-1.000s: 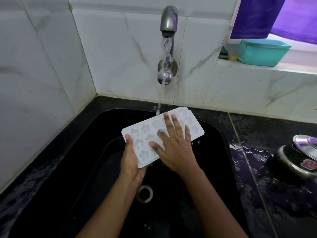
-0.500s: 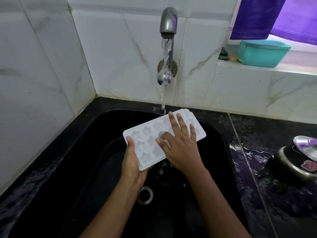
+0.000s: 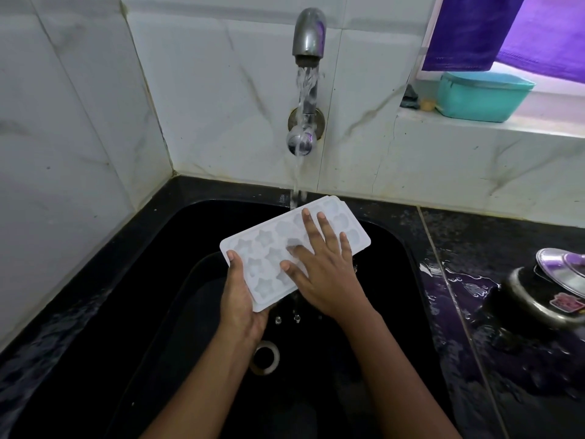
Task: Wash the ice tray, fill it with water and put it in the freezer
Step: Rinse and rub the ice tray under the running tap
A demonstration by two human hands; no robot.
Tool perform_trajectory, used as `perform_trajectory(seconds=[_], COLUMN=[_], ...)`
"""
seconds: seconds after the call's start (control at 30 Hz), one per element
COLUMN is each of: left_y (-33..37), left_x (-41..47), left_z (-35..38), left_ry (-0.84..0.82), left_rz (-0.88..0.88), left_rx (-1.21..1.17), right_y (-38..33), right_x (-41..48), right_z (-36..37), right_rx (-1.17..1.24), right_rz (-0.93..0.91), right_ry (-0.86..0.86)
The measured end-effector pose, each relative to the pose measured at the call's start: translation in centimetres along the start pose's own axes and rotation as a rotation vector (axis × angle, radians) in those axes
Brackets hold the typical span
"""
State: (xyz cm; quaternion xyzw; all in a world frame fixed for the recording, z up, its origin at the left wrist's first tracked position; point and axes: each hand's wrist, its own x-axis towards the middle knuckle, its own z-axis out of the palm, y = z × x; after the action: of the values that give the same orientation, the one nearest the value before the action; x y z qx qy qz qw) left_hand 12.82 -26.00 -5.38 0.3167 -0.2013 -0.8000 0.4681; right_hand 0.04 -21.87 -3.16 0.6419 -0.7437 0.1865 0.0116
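A white ice tray (image 3: 259, 248) with star-shaped and round moulds is held tilted over the black sink (image 3: 152, 280). My left hand (image 3: 240, 299) grips its near-left end, thumb on the rim. My right hand (image 3: 323, 267) lies flat on top of the tray with fingers spread, covering the middle moulds. Water runs from the metal tap (image 3: 308, 36) and lands on the tray's far edge by my right fingertips. Drops fall from the tray's lower edge toward the drain (image 3: 265, 356).
White marble-look tiles form the walls on the left and behind. A wet black counter (image 3: 506, 248) lies to the right, with a steel pot and lid (image 3: 550, 286) on it. A teal tub (image 3: 484, 96) sits on the window ledge under a purple cloth (image 3: 493, 30).
My right hand has slid across the tray toward its far right end. The tray has shifted slightly back, further under the water stream. The left hand keeps its grip.
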Motion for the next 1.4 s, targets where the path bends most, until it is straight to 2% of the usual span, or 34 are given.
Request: perform_trajectory(seconds=[0.17, 0.33, 0.5, 0.57, 0.7, 0.87, 0.93, 1.07, 1.2, 1.4], left_y=[-0.3, -0.1, -0.5, -0.5, -0.1, 0.2, 0.4, 0.6, 0.3, 0.7], left_x=[-0.3, 0.2, -0.1, 0.0, 0.5, 0.5, 0.4, 0.5, 0.6, 0.8], left_z=[0.4, -0.1, 0.1, 0.1, -0.4, -0.4, -0.4, -0.5, -0.5, -0.8], left_ry=[-0.021, -0.015, -0.03, -0.029, 0.014, 0.058, 0.064, 0.085, 0.081, 0.059], left_rz=[-0.013, 0.02, -0.002, -0.014, 0.035, 0.051, 0.053, 0.058, 0.039, 0.048], left_rx=[0.016, -0.014, -0.004, -0.006, -0.001, 0.015, 0.017, 0.008, -0.01, -0.031], right_y=[0.0, 0.1, 0.2, -0.4, 0.5, 2.4, 3.0, 2.5, 0.7, 0.3], right_x=[-0.1, 0.0, -0.1, -0.2, 0.1, 0.1, 0.0, 0.0, -0.1, -0.1], right_z=[-0.2, -0.1, 0.0, 0.2, -0.2, -1.5, -2.0, -2.0, -1.0, -0.9], right_rx=[-0.045, 0.032, -0.006, 0.0, 0.135, 0.236, 0.252, 0.298, 0.12, 0.043], right_rz=[0.048, 0.007, 0.06, 0.039, 0.004, 0.108, 0.115, 0.029, 0.013, -0.047], right_ry=[0.087, -0.016, 0.063, 0.03, -0.049, 0.157, 0.174, 0.088, -0.095, -0.102])
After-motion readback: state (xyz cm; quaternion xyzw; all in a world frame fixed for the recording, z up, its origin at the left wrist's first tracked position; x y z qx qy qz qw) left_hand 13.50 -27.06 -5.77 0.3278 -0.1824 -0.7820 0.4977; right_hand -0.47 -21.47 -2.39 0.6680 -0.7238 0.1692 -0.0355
